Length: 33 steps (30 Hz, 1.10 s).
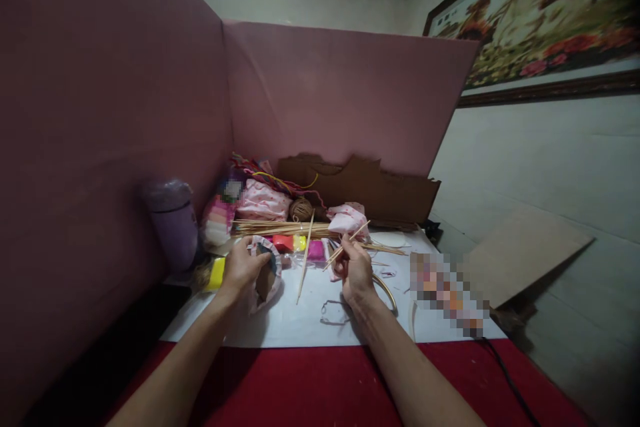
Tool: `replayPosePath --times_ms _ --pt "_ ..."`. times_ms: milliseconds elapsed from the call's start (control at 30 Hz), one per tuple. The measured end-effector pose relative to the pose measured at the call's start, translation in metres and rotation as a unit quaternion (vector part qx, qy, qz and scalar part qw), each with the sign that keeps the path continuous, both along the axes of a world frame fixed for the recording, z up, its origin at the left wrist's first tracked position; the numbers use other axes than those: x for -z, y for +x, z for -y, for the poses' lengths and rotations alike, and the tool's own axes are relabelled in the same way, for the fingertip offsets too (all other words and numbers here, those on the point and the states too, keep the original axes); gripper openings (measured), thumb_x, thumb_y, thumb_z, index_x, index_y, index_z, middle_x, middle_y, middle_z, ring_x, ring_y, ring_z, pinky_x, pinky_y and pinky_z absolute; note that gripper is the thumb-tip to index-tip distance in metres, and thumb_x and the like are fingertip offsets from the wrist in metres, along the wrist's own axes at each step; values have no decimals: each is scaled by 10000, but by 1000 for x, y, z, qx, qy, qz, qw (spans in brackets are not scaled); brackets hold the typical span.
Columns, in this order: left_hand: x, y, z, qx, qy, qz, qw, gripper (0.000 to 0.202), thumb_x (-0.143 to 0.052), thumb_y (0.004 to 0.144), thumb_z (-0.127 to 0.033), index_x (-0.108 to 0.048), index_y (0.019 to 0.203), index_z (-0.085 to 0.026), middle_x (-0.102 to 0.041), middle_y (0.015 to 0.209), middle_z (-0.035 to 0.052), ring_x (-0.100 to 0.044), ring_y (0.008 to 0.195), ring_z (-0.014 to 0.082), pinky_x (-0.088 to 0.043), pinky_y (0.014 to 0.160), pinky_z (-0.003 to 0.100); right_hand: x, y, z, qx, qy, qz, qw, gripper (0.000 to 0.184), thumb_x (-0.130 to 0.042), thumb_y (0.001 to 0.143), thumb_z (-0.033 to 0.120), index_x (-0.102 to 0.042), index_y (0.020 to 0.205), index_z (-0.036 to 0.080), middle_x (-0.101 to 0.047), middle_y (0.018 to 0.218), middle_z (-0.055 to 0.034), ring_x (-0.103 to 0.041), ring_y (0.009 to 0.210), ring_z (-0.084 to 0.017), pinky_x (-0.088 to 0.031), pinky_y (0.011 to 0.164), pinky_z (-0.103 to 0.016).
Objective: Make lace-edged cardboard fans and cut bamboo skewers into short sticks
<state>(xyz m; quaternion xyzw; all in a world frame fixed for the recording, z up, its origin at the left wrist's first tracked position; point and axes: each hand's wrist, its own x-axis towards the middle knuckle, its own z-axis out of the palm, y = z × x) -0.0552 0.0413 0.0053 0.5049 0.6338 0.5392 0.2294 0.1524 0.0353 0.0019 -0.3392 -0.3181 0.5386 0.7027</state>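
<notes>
My left hand [243, 267] is closed on a small cardboard piece wrapped in pale pink fabric [265, 273], held just above the white sheet [300, 320]. My right hand [355, 270] is pinched on thin wooden skewers [345, 247] that point up and to the right. One loose skewer [305, 257] lies slanted between the two hands. A bundle of skewers [280, 228] lies flat behind them.
Pink boards [350, 93] wall the left and back. A purple cup [173, 220], pink fabric bag [263, 203], twine ball [301, 209], bright clay blocks [295, 243], cardboard [360, 187] and a wooden hoop [387, 290] crowd the table. Red cloth [325, 380] covers the front.
</notes>
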Motion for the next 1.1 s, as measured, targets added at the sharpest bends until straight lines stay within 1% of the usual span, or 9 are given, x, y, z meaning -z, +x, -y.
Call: replayPosePath --times_ms 100,200,333,433,567,800,900,1000,1100 --pt "0 -8 -4 -29 4 -6 1000 367 -692 476 -199 -617 833 -159 -659 705 30 -613 658 194 -448 580 256 -2 3 0 27 -1 13 1000 349 -621 719 440 -393 615 197 -404 400 98 -305 285 -42 -206 265 -150" --pt "-3 -6 -5 -1 2 71 997 346 -670 481 -207 -589 811 -142 -633 663 22 -591 602 175 -446 549 252 -11 14 -2 120 21 12 993 360 -613 728 461 -395 625 194 -400 422 99 -305 311 -36 -207 290 -149" --pt "-19 16 -9 100 -58 142 983 184 -576 520 -173 -572 698 -127 -593 598 8 -545 510 130 -401 471 216 -23 34 -4 283 73 17 956 362 -594 746 475 -387 633 200 -382 442 100 -320 342 -47 -247 314 -171" --pt "-34 44 -19 178 -124 144 965 105 -567 537 -153 -561 639 -131 -540 506 -16 -501 427 114 -369 430 212 -25 40 -4 341 74 39 936 353 -562 772 491 -404 645 201 -395 449 92 -339 356 -59 -259 324 -187" --pt "-40 87 -45 181 -107 122 970 145 -642 521 -103 -574 647 -122 -529 497 -31 -470 412 90 -347 428 200 -22 37 -3 342 84 81 932 334 -551 786 488 -421 660 207 -407 482 80 -360 389 -69 -285 357 -201" --pt "-22 149 -88 169 -111 82 976 133 -677 587 -151 -587 673 -104 -550 514 2 -540 483 142 -380 450 227 -19 29 0 325 99 127 932 308 -535 806 472 -421 680 215 -423 503 66 -383 417 -85 -301 380 -199" --pt "-22 148 -90 180 -87 58 978 121 -666 596 -139 -593 688 -110 -595 596 29 -572 579 154 -392 500 224 -17 26 0 311 101 149 933 305 -532 812 464 -422 682 211 -422 521 64 -390 436 -82 -309 401 -193" --pt "-28 129 -75 208 -56 40 976 46 -631 622 -140 -601 655 -131 -631 685 42 -582 678 147 -392 551 205 -13 20 0 280 104 168 939 300 -537 811 455 -420 681 211 -410 529 69 -365 431 -75 -302 407 -190" --pt "-28 104 -44 267 -75 36 960 155 -565 704 -260 -620 636 -131 -618 602 40 -562 545 137 -384 491 221 -8 14 0 215 114 195 950 278 -545 802 454 -445 710 212 -418 522 72 -340 412 -75 -281 394 -193"
